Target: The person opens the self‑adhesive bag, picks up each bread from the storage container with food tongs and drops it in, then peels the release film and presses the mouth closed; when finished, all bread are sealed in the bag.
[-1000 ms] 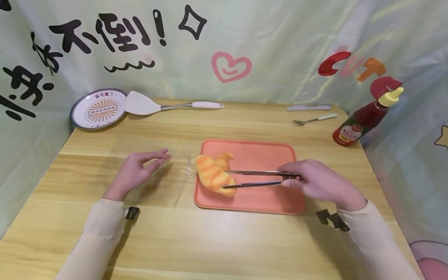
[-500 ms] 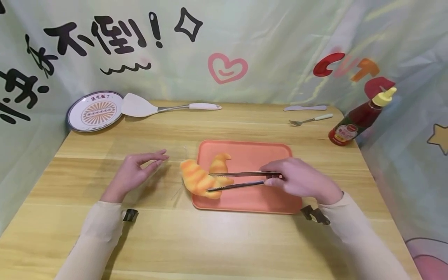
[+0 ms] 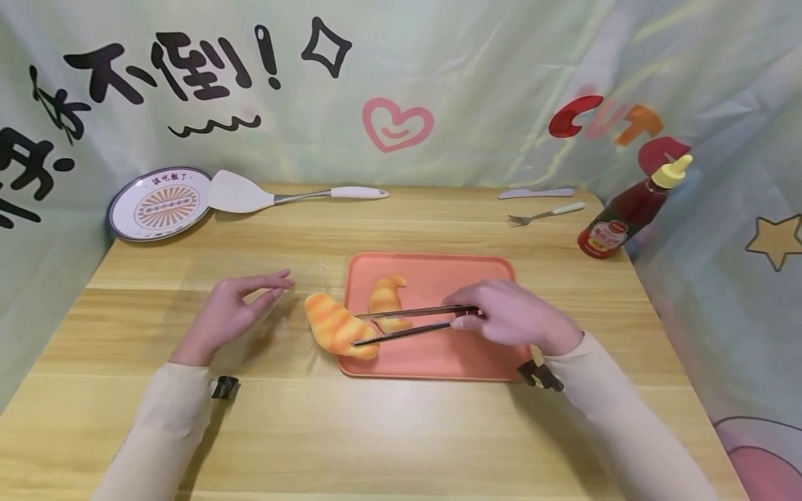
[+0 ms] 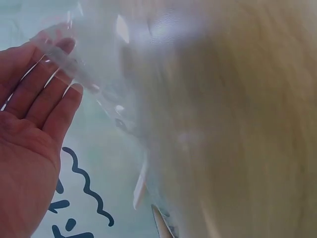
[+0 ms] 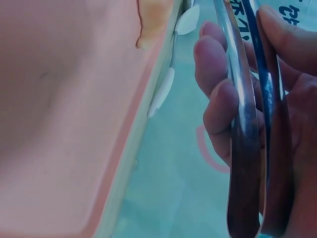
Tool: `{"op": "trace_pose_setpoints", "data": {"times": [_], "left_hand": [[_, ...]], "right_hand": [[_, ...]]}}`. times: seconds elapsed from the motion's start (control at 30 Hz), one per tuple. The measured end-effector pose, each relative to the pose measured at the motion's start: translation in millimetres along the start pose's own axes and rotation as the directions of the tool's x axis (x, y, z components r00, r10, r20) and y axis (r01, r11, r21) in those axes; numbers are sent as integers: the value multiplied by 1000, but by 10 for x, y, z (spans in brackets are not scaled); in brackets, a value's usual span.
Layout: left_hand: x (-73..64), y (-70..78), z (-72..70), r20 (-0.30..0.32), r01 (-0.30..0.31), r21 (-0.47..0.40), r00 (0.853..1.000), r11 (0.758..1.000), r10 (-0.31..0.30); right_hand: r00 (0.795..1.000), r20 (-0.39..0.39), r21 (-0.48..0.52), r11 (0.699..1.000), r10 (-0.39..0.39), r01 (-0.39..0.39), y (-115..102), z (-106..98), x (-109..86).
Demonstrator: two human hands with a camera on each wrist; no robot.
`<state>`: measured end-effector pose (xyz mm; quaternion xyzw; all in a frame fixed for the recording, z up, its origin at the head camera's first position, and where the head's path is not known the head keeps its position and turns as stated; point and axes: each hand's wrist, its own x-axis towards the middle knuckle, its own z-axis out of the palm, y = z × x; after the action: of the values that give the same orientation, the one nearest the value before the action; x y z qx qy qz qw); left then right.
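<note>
On backdrop [image 3: 476,69], “不倒!” lettering [image 3: 172,69], tongs [image 3: 407,332] pinching croissant [image 3: 332,323]

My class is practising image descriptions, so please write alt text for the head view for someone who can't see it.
A person's right hand holds metal tongs gripping a croissant at the left edge of a pink tray bearing a smaller croissant; the left hand hovers opposite. Behind are a plate, spatula, knife, fork and sauce bottle.

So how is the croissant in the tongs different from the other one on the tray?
The held croissant is pinched in the tongs; the other croissant lies on the tray. The held croissant sticks out past the tray's left edge; the other croissant lies inside it. The held croissant looks bigger than the other croissant. Both are yellow-orange.
</note>
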<state>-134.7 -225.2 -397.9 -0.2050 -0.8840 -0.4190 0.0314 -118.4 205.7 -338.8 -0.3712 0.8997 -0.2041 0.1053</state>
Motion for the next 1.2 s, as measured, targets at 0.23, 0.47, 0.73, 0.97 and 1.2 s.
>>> {"op": "trace_pose_setpoints", "data": {"times": [0.23,0.47,0.73,0.97,1.2], "left_hand": [[16,34,6,11,-1,-33,1000,999,2],[22,43,21,0,-60,-61,998,996,60],[7,15,-24,19,-53,-26,998,998,53],[10,2,-39,43,-50,1,998,999,50],[1,14,-31,36,-52,-24,998,998,53]], "right_hand": [[1000,4,13,1000,-16,16,-24,19,94],[1000,19,0,1000,-1,1,-79,11,174],[998,54,-37,999,14,-12,-118,-62,265],[996,86,-25,1000,17,-15,-136,-187,306],[991,130,-36,999,29,-25,-201,-203,392]]}}
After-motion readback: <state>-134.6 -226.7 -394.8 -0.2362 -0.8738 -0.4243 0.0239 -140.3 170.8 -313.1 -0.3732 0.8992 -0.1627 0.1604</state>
